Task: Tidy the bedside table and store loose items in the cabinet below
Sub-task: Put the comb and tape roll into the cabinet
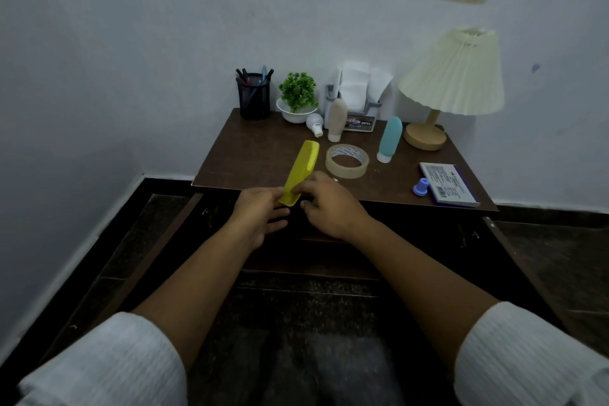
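Head view: the yellow comb (301, 171) is tilted up over the front edge of the surface (250, 155). The left hand (260, 208) and right hand (329, 204) both have fingers pinching its near end. I'd say let one hand take over, then lay it flat in the open cabinet (313, 250) below.

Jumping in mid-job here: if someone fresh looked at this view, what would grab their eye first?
The bright yellow comb, held at its near end by the left hand and right hand over the front edge of the bedside table, stands out first. Next comes the cream pleated lamp at the table's back right corner, then the roll of clear tape lying flat mid-table just right of the comb.
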The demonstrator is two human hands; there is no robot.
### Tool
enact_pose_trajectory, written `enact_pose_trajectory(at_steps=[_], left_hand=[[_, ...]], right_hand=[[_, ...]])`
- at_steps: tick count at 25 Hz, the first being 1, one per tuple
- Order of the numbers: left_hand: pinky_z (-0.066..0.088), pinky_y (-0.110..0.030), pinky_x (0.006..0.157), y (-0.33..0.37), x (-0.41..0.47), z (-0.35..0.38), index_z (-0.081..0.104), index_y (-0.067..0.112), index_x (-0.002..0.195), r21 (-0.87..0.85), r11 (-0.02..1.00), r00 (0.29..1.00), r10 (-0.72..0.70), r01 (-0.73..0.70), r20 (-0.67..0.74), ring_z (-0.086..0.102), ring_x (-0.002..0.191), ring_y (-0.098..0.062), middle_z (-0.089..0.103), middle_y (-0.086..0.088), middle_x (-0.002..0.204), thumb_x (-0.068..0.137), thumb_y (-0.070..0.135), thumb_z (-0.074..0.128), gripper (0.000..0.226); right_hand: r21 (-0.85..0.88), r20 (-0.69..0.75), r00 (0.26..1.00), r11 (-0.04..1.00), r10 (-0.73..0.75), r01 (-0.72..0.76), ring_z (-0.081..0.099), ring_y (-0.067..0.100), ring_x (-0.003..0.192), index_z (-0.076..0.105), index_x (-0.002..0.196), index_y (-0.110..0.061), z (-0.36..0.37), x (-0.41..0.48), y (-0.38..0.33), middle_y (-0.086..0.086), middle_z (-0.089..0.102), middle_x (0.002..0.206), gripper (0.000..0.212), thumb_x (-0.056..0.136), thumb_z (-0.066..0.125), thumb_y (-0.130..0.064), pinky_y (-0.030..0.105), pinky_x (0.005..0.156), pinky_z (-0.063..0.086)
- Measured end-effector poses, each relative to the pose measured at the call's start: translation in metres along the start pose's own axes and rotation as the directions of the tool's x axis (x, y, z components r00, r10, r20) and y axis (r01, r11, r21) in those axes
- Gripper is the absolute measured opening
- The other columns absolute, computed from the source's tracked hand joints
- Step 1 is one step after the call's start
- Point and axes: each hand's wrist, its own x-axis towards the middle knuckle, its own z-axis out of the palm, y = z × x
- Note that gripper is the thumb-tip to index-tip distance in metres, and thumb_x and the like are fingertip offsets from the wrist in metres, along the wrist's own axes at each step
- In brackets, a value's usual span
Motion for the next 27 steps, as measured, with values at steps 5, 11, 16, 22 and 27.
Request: enact_pose_trajectory(at_steps=[5,11,16,22,27], left_hand=[[0.060,-0.029,0.064,-0.014,-0.012,0.000,0.070,0.010,0.102,0.113,0.993,0.988,-0.045,0.028,0.146,0.068,0.075,-0.014,0.073,-0.006,0.089,0.096,0.010,0.064,0.008],[0.061,-0.030,0.064,-0.048,-0.031,-0.011,0.069,0.009,0.100,0.363,0.926,0.915,-0.232,0.104,0.329,0.075,0.078,-0.017,0.077,-0.012,0.094,0.090,0.001,0.068,0.012],[0.063,-0.033,0.072,-0.083,-0.029,-0.026,0.066,0.007,0.105,0.657,0.745,0.843,-0.425,0.117,0.331,0.076,0.084,-0.020,0.077,-0.012,0.093,0.088,-0.004,0.069,0.020],[0.060,-0.029,0.060,-0.095,-0.007,-0.031,0.067,0.008,0.108,0.719,0.677,0.822,-0.494,0.158,0.284,0.077,0.079,-0.016,0.078,-0.008,0.089,0.090,-0.002,0.068,0.021],[0.061,-0.028,0.059,-0.102,0.015,-0.027,0.065,0.008,0.113,0.557,0.797,0.887,-0.409,0.233,0.216,0.076,0.075,-0.015,0.077,-0.010,0.093,0.094,0.003,0.065,0.019]], right_hand=[[0.359,0.042,0.988,0.921,0.149,-0.154,0.059,0.003,0.076,0.073,0.110,-0.016,-0.016,-0.025,0.002,-0.012,0.064,0.088,0.020,0.096,0.060,-0.008,0.024,0.071,0.047],[0.482,0.193,0.904,0.766,0.381,-0.425,0.069,0.019,0.080,0.067,0.101,-0.008,-0.020,-0.053,0.012,0.012,0.073,0.099,0.016,0.097,0.065,-0.024,0.033,0.064,0.057],[0.265,0.560,0.748,0.778,0.356,-0.569,0.070,0.020,0.088,0.070,0.112,-0.011,-0.010,-0.066,0.018,0.011,0.072,0.113,0.023,0.099,0.062,-0.028,0.034,0.072,0.059],[0.238,0.567,0.734,0.779,0.374,-0.581,0.067,0.020,0.089,0.066,0.108,-0.013,0.002,-0.053,0.026,0.008,0.068,0.108,0.015,0.102,0.054,-0.020,0.033,0.071,0.058],[0.229,0.564,0.714,0.752,0.415,-0.617,0.066,0.019,0.087,0.064,0.108,-0.017,0.026,-0.038,0.037,0.007,0.066,0.111,0.012,0.101,0.054,-0.018,0.032,0.070,0.056]])
